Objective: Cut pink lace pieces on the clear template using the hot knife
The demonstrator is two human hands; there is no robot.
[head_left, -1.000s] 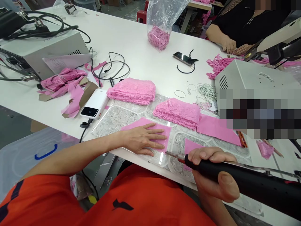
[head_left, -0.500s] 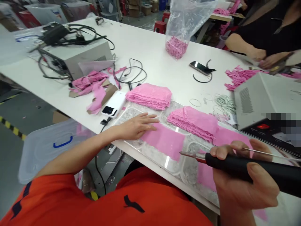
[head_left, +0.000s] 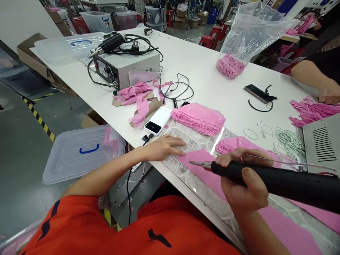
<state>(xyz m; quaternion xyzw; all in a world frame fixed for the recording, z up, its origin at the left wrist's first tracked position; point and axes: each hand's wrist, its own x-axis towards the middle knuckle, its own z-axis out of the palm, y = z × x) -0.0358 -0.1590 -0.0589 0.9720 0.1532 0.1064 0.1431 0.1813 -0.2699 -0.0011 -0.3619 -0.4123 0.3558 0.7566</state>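
Note:
My left hand (head_left: 164,147) lies flat with fingers stretched out, its fingertips at the left end of a pink fabric strip (head_left: 203,168). That fabric shows on a clear template (head_left: 179,134) with rounded outlines, along the table's near edge. In my right hand (head_left: 245,191) is a black ultrasonic cutter (head_left: 273,182), gripped like a thick pen. Its pointed metal tip is over the fabric, just right of my left fingertips; whether it touches cannot be told. A stack of pink cut pieces (head_left: 199,118) sits behind, and a second stack (head_left: 236,142) is partly hidden by my right hand.
A grey control box (head_left: 140,67) with a cabled handpiece stands back left; another grey box (head_left: 322,145) is at right. Nearby are a white power bank (head_left: 158,120), a phone (head_left: 257,94), rubber bands (head_left: 289,141) and a plastic bag (head_left: 239,42). A co-worker's hand (head_left: 329,91) rests far right.
The view has swung left, so the table's things appear further right. The cutter's tip has moved left over the fabric, closer to my left fingers. My left hand stays flat.

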